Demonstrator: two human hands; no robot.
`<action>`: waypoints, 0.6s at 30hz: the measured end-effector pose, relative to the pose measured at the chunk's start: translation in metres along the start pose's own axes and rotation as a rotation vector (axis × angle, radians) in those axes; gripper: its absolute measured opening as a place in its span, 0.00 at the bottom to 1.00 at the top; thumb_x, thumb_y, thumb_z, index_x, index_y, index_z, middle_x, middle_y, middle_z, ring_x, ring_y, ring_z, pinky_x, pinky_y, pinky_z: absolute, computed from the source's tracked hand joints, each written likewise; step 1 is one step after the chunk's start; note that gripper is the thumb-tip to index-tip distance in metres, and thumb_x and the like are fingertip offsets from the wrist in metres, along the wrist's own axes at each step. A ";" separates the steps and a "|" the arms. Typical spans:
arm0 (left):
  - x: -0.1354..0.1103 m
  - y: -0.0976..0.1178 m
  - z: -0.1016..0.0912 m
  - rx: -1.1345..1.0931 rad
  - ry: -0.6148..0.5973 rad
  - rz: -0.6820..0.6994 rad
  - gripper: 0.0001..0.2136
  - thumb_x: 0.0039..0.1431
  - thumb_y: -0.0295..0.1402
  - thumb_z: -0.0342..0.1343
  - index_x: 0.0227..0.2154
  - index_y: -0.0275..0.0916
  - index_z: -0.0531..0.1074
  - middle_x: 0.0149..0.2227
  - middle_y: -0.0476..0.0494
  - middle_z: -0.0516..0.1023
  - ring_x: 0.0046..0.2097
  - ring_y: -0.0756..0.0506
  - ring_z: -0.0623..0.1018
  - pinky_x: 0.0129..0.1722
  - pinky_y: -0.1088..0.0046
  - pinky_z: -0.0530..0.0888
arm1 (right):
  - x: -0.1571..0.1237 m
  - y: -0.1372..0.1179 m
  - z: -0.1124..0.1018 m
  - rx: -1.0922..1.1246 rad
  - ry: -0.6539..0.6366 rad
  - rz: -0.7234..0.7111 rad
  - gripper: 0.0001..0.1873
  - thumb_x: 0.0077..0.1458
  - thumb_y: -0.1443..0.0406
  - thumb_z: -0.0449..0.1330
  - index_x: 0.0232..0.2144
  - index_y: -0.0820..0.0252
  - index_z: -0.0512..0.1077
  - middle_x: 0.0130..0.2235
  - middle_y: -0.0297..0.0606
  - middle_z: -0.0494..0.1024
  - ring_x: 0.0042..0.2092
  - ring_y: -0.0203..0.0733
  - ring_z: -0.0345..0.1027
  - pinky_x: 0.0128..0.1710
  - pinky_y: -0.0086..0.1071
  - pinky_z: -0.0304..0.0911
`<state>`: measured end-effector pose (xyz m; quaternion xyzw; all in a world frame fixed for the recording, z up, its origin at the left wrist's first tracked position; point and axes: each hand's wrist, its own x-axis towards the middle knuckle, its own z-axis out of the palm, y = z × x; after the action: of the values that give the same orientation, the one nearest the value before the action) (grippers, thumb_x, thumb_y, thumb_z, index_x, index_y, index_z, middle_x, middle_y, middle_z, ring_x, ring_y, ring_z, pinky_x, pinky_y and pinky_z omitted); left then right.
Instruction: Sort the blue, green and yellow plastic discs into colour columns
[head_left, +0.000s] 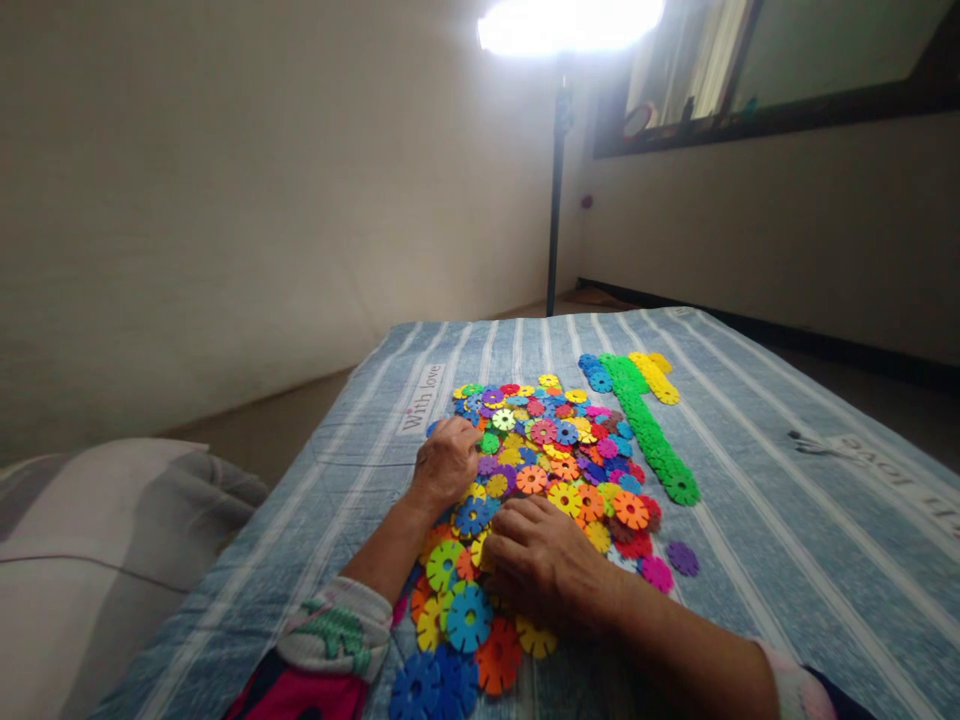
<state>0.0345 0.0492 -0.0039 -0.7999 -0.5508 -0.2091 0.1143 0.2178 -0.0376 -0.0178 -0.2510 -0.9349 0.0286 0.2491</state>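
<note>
Many notched plastic flower discs (532, 479) in bright colours lie heaped on a striped blue cloth. My left hand (448, 462) is at the left edge of the heap, fingers bent together beside a green disc (489, 443); what they hold, if anything, is hidden. Lower down, my right hand (546, 555) rests over the near part of the heap with its fingers curled down. Its fingertips, close to a yellow disc (480, 550), are hidden under the hand. In front of my wrists lie a light blue disc (469, 618), an orange disc (499, 656) and dark blue discs (416, 686).
To the right of the heap lies a row of overlapping green discs (656, 445). Near its far end are yellow discs (654, 375) and blue discs (598, 376). A purple disc (682, 558) sits apart. Behind the cloth-covered surface (780, 520) stands a lit lamp (570, 25).
</note>
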 end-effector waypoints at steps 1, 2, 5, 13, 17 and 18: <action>0.000 0.000 0.000 -0.014 0.004 0.000 0.10 0.52 0.21 0.50 0.28 0.39 0.75 0.33 0.44 0.75 0.40 0.45 0.72 0.43 0.69 0.70 | 0.000 0.000 -0.001 -0.003 0.000 -0.001 0.08 0.61 0.60 0.52 0.32 0.58 0.66 0.33 0.35 0.71 0.39 0.40 0.61 0.41 0.34 0.56; 0.000 0.000 0.000 -0.025 0.009 0.003 0.09 0.52 0.23 0.50 0.28 0.39 0.75 0.33 0.44 0.75 0.40 0.45 0.72 0.43 0.69 0.70 | 0.000 0.000 -0.001 -0.005 -0.001 -0.001 0.08 0.61 0.60 0.52 0.32 0.58 0.66 0.33 0.35 0.71 0.39 0.40 0.61 0.41 0.34 0.56; 0.001 0.003 -0.002 -0.038 0.010 0.012 0.06 0.55 0.31 0.53 0.29 0.39 0.75 0.34 0.43 0.74 0.40 0.44 0.72 0.44 0.67 0.69 | 0.000 -0.001 -0.002 -0.005 -0.002 0.003 0.07 0.60 0.61 0.53 0.32 0.58 0.66 0.34 0.35 0.72 0.39 0.40 0.61 0.41 0.34 0.55; 0.003 0.010 -0.004 0.013 -0.050 -0.044 0.10 0.55 0.38 0.54 0.26 0.38 0.75 0.33 0.41 0.75 0.40 0.43 0.72 0.42 0.67 0.70 | 0.000 -0.001 -0.001 -0.002 0.010 0.002 0.09 0.61 0.60 0.51 0.32 0.58 0.66 0.33 0.36 0.71 0.38 0.40 0.61 0.40 0.34 0.55; 0.003 0.007 0.000 -0.008 -0.056 -0.050 0.09 0.56 0.35 0.52 0.25 0.37 0.75 0.33 0.40 0.75 0.40 0.43 0.72 0.43 0.67 0.69 | 0.001 -0.002 -0.002 -0.004 0.015 0.006 0.09 0.61 0.60 0.51 0.32 0.58 0.66 0.33 0.36 0.71 0.38 0.40 0.61 0.40 0.33 0.55; 0.004 0.006 0.001 -0.016 -0.053 -0.045 0.10 0.56 0.34 0.51 0.25 0.37 0.74 0.32 0.41 0.75 0.40 0.43 0.73 0.43 0.67 0.69 | 0.000 -0.002 -0.002 -0.006 0.016 0.007 0.09 0.61 0.60 0.51 0.32 0.58 0.66 0.33 0.36 0.71 0.38 0.40 0.61 0.40 0.33 0.55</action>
<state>0.0414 0.0503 -0.0028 -0.7935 -0.5696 -0.1948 0.0887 0.2174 -0.0392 -0.0159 -0.2551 -0.9321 0.0248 0.2559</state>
